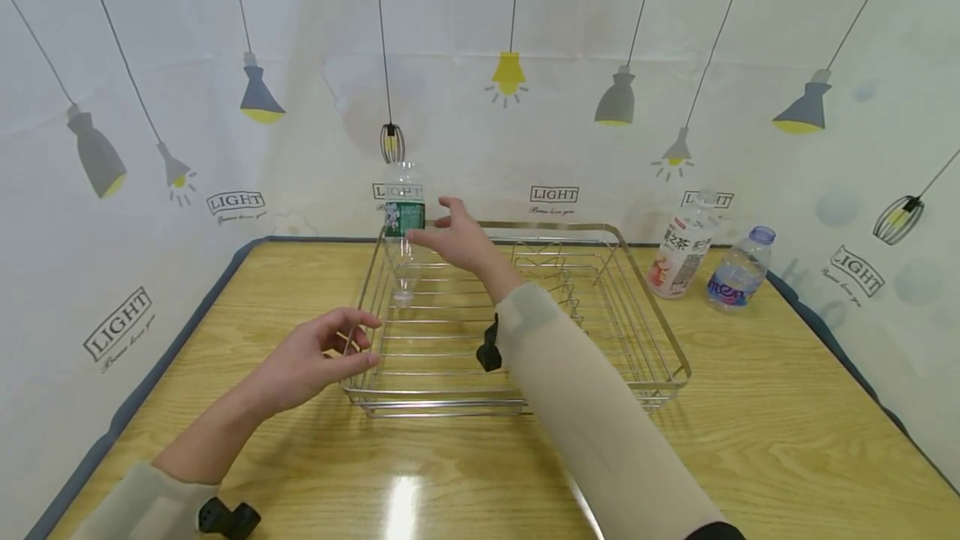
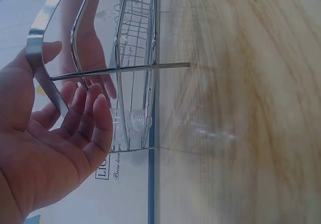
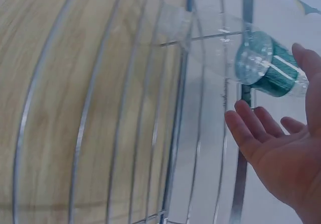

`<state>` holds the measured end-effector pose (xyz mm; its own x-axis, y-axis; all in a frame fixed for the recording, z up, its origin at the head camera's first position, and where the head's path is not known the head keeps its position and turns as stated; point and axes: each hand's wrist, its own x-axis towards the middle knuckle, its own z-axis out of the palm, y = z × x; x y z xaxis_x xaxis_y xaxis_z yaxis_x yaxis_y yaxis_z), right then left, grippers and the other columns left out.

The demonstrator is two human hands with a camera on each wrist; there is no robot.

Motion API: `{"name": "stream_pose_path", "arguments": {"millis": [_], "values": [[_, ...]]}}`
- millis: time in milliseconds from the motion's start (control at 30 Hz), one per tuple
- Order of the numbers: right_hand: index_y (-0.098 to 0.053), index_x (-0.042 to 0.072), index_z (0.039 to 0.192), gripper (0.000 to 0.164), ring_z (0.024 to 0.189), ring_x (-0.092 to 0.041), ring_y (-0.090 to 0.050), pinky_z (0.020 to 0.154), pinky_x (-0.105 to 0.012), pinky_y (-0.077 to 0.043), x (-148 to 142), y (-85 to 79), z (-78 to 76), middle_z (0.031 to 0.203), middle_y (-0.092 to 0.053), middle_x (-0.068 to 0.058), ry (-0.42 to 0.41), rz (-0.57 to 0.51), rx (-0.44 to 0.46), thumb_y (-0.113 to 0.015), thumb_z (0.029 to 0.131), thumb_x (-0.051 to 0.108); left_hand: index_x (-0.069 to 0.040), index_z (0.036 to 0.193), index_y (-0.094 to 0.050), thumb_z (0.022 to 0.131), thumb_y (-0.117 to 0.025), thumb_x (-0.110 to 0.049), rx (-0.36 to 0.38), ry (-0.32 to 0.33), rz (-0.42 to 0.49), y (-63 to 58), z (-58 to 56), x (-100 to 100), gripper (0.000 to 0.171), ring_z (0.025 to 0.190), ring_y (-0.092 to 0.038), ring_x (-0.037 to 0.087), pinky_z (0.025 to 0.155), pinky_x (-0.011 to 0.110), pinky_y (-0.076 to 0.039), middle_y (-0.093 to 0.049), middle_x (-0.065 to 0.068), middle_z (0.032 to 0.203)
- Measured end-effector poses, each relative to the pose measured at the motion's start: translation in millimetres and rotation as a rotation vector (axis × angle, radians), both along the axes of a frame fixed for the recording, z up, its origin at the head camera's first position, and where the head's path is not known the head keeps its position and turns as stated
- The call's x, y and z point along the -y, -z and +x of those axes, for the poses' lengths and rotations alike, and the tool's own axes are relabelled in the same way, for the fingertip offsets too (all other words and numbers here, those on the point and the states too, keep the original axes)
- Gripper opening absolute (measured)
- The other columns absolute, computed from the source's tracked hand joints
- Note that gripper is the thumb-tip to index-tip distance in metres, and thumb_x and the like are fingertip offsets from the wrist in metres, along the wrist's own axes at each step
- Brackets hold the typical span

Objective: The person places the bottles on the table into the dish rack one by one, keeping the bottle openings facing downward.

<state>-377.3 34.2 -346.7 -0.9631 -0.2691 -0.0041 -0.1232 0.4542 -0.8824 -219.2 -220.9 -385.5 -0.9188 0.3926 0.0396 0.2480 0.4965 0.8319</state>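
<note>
The right hand point(image 1: 457, 240) hovers with fingers spread and relaxed just beside the green-labelled bottle point(image 1: 403, 227), gripping nothing; the bottle stands inverted, cap down, in the wire rack point(image 1: 660, 323) at its 11 o'clock corner. To do this well, the hand should come away straight, without brushing the light, top-heavy clear plastic. The left hand point(image 1: 315, 361) sits loosely curled at the rack's 8 o'clock rim, holding nothing. The rack is thin, shiny chromed wire with rounded corners, on a glossy wood-grain table point(image 1: 750, 440).
</note>
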Motion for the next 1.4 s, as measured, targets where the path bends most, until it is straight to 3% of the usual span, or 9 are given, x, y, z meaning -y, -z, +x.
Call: {"name": "stream_pose_path", "arguments": {"millis": [167, 500, 867, 1033, 1133, 1267, 1400], "values": [[-0.027, 0.021, 0.173, 0.092, 0.152, -0.036, -0.052, 0.123, -0.056, -0.046, -8.4, -18.3, 3.3, 0.168, -0.049, -0.012, 0.039, -0.074, -0.054, -0.075, 0.102, 0.053, -0.012, 0.142, -0.064, 0.102, -0.080, -0.029, -0.005, 0.008, 0.006, 0.5, 0.0, -0.4, 0.046, 0.100, -0.065, 0.026, 0.075, 0.032, -0.057, -0.064, 0.010, 0.114], [-0.038, 0.020, 0.167, 0.072, 0.138, -0.032, -0.064, 0.114, -0.048, -0.056, -48.3, -58.9, 28.2, 0.158, -0.055, -0.010, -0.045, -0.253, -0.135, -0.072, 0.107, 0.042, -0.009, 0.145, -0.062, 0.103, -0.079, -0.029, 0.006, 0.026, 0.008, -0.5, -0.9, 2.0, 0.049, 0.101, -0.065, 0.026, 0.076, 0.031, -0.057, -0.064, 0.011, 0.116], [-0.042, 0.013, 0.164, 0.063, 0.136, -0.031, -0.065, 0.114, -0.049, -0.056, -125.3, -94.0, 62.3, 0.154, -0.058, -0.012, -0.062, -0.178, -0.217, -0.068, 0.110, 0.033, -0.010, 0.146, -0.061, 0.104, -0.079, -0.029, 0.007, 0.036, -0.002, -0.5, -2.3, 3.5, 0.050, 0.101, -0.064, 0.025, 0.076, 0.031, -0.057, -0.064, 0.011, 0.118], [-0.042, 0.014, 0.165, 0.062, 0.133, -0.027, -0.066, 0.107, -0.037, -0.059, -169.9, -100.5, 80.7, 0.155, -0.057, -0.012, -0.018, -0.100, -0.254, -0.066, 0.111, 0.035, -0.010, 0.147, -0.061, 0.104, -0.078, -0.029, 0.015, 0.042, 0.003, -1.1, -2.6, 4.3, 0.050, 0.101, -0.064, 0.024, 0.075, 0.031, -0.056, -0.063, 0.012, 0.120], [-0.042, 0.016, 0.165, 0.062, 0.126, -0.017, -0.067, 0.101, -0.025, -0.059, -199.6, -100.6, 93.9, 0.154, -0.057, -0.011, 0.021, -0.043, -0.268, -0.064, 0.112, 0.038, -0.010, 0.148, -0.060, 0.104, -0.078, -0.029, 0.014, 0.047, 0.003, -1.2, -3.4, 4.2, 0.051, 0.102, -0.064, 0.024, 0.076, 0.031, -0.056, -0.064, 0.011, 0.120], [-0.042, 0.015, 0.165, 0.059, 0.115, -0.004, -0.069, 0.094, -0.017, -0.058, -241.6, -92.7, 108.1, 0.150, -0.058, -0.008, 0.072, 0.032, -0.285, -0.060, 0.114, 0.039, -0.009, 0.148, -0.060, 0.105, -0.078, -0.028, 0.010, 0.055, 0.006, -0.9, -4.1, 3.8, 0.051, 0.103, -0.064, 0.025, 0.077, 0.031, -0.057, -0.064, 0.012, 0.121], [-0.043, 0.015, 0.164, 0.057, 0.109, 0.001, -0.071, 0.091, -0.014, -0.058, -281.4, -79.4, 115.7, 0.139, -0.062, 0.006, 0.121, 0.086, -0.298, -0.058, 0.115, 0.039, -0.007, 0.147, -0.060, 0.105, -0.077, -0.026, 0.009, 0.056, 0.015, -1.2, -4.0, 4.7, 0.049, 0.103, -0.063, 0.025, 0.077, 0.031, -0.057, -0.064, 0.013, 0.121]]}}
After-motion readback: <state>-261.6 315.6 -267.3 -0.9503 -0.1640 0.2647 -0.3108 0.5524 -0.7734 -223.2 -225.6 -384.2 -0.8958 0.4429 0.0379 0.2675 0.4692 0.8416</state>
